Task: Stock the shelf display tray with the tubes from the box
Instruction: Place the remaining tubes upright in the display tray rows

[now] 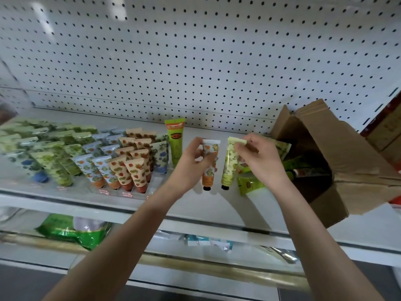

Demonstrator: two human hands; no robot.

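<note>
My left hand [191,164] grips a white and orange tube [210,168] with a black cap pointing down. Beside it my right hand [258,158] pinches a yellow-green tube [229,168], also cap down. Both tubes hang above the white shelf [191,205], between the clear display tray [156,183] on the left and the open cardboard box [338,161] on the right. The tray holds rows of patterned tubes [130,168] standing cap down. A tall green tube [175,142] stands at the tray's right end. More tubes [303,166] lie inside the box.
A white pegboard [206,61] backs the shelf. A green tube [249,185] lies on the shelf by the box mouth. Brown cartons [388,131] stand at the far right. On the lower shelf lie a green packet [71,229] and other bagged goods.
</note>
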